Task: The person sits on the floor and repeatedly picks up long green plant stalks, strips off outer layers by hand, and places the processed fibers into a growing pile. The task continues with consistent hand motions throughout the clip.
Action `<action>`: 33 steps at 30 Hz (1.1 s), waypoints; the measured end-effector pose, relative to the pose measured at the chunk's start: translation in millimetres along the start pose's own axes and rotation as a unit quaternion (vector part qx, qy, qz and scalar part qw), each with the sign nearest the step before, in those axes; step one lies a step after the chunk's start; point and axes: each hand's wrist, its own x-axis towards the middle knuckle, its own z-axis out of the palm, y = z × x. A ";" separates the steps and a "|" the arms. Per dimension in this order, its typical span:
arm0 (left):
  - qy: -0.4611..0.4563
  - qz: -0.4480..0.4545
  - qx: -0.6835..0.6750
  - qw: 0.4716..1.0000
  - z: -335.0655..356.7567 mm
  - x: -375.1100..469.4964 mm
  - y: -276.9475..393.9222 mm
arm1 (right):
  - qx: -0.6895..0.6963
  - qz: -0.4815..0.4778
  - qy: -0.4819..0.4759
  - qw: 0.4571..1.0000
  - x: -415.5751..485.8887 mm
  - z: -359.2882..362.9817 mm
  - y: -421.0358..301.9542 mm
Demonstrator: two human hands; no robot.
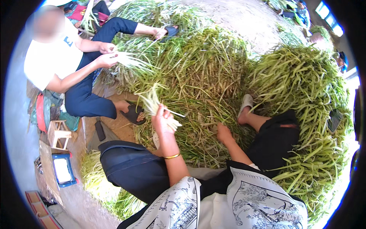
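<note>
My left hand (164, 118), with a gold-coloured bangle at the wrist, is raised in front of my left knee and grips a small bunch of pale green stalks (151, 101). Cut pale ends stick out below the fingers, and thin leafy tips fan out above. My right hand (224, 133) is low over the loose green stalks (200, 123) between my legs. Its fingers look curled near a thin stalk; whether they hold it I cannot tell. Directly ahead rises a big heap of long-leaved green plants (211, 60).
A tall heap of green stalks (303, 77) flanks my right side, a phone (334, 120) on it. At left a person (54, 60) holds stalks; a dark phone (100, 130), wooden stool (59, 134) and blue-framed board (63, 170) are near. More people sit farther off.
</note>
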 end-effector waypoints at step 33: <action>0.013 -0.283 0.158 0.946 -23.9 6.6 -112.4 | 0.537 -0.240 -0.084 0.804 72.0 -40.5 -80.5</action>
